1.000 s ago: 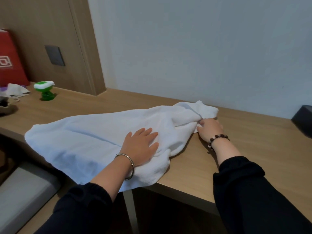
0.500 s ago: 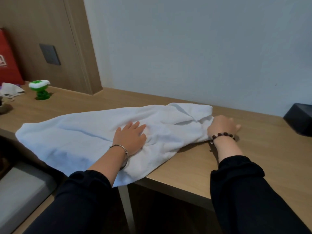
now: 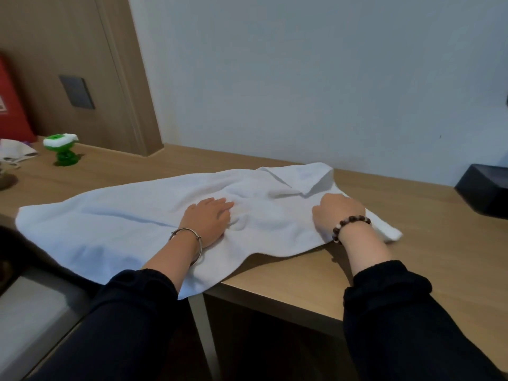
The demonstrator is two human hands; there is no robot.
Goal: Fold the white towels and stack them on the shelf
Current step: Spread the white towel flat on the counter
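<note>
Smooth wooden desk (image 3: 426, 257) bears a rumpled white towel (image 3: 123, 221); left hand (image 3: 207, 220) flat.

No text for you to read right now: the red flat-sided bag (image 3: 12, 105) at your far left carries a white printed mark, cut off at the edge and illegible.

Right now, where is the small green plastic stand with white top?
Head view: the green stand sits far left on the wooden desk, beyond the white towel.
</note>
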